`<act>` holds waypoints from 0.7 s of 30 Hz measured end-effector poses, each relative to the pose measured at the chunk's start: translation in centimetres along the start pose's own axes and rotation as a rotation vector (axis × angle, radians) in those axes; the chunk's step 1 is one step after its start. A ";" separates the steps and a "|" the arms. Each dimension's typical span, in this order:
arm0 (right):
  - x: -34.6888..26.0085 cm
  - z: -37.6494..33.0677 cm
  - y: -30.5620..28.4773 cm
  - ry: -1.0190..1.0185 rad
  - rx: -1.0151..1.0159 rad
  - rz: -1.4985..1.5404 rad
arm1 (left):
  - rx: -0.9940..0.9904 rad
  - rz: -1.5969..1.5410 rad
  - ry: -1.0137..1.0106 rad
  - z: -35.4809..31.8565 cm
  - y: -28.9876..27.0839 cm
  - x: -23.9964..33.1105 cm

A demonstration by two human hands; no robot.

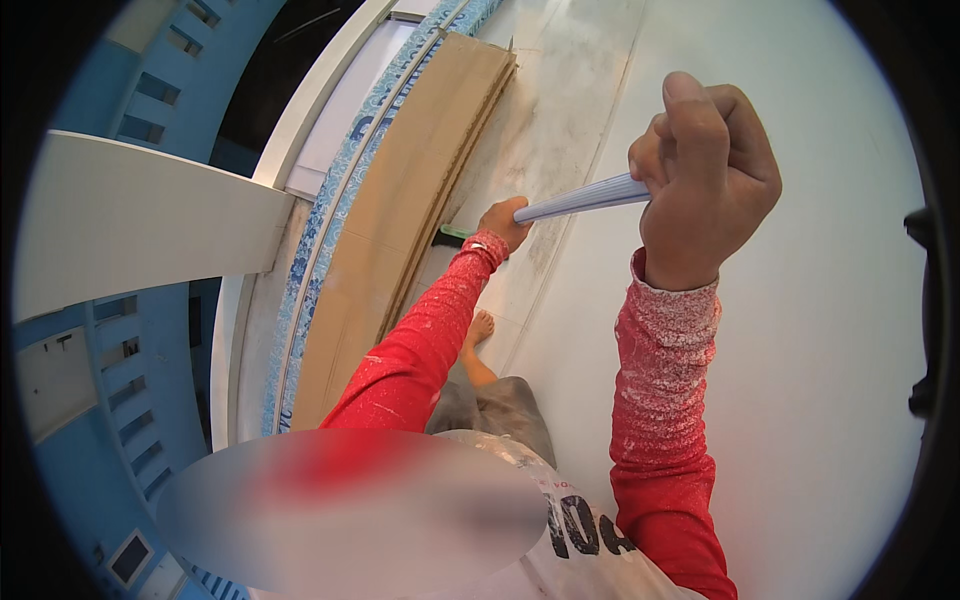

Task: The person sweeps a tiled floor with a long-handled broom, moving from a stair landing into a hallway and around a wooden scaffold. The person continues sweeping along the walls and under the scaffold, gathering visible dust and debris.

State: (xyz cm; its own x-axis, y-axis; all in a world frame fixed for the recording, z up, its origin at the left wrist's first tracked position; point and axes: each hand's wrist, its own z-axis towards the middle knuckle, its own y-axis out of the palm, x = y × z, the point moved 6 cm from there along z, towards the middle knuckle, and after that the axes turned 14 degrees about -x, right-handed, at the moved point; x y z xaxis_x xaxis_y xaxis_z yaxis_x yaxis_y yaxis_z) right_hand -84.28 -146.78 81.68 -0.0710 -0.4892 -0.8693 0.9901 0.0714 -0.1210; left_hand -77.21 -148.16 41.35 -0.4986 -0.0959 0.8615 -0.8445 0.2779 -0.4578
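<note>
A broom handle [585, 198], pale with lengthwise stripes, runs between my two hands. My left hand [507, 224] is wrapped round its lower part, further from me. Higher up and to the right, my right hand [712, 180] is closed on the upper part, thumb pointing up. Just left of my left hand, in line with the handle, shows a green broom head [452, 235] with dark bristles, low by the floor. My left hand and forearm hide where head and handle meet. Both red sleeves carry white dust.
Long brown cardboard sheets [400, 190] stand stacked along the left, beside a blue-patterned strip [330, 215]. Dusty floor tiles [560, 110] run past my bare foot [482, 327]. A smooth white wall [820, 380] rises on the right. Beyond the white ledge [150, 225] are blue walls.
</note>
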 end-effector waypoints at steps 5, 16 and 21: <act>-4.7 -1.9 3.0 -0.260 -0.292 -0.446 | 0.061 -0.215 0.132 8.9 -4.0 6.6; -4.4 0.6 -9.6 0.210 0.049 -0.047 | -0.440 0.022 0.108 -3.9 8.5 11.4; 0.9 4.6 -8.1 0.237 0.140 -0.148 | -0.551 0.179 0.198 3.9 8.1 8.8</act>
State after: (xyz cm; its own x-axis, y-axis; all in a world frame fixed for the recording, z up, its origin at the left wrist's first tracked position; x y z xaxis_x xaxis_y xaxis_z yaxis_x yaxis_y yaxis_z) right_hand -91.80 -151.75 84.06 -0.2253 -0.2682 -0.9366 0.9729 -0.1135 -0.2015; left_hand -89.25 -150.50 44.37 -0.5330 0.1623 0.8304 -0.4993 0.7320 -0.4635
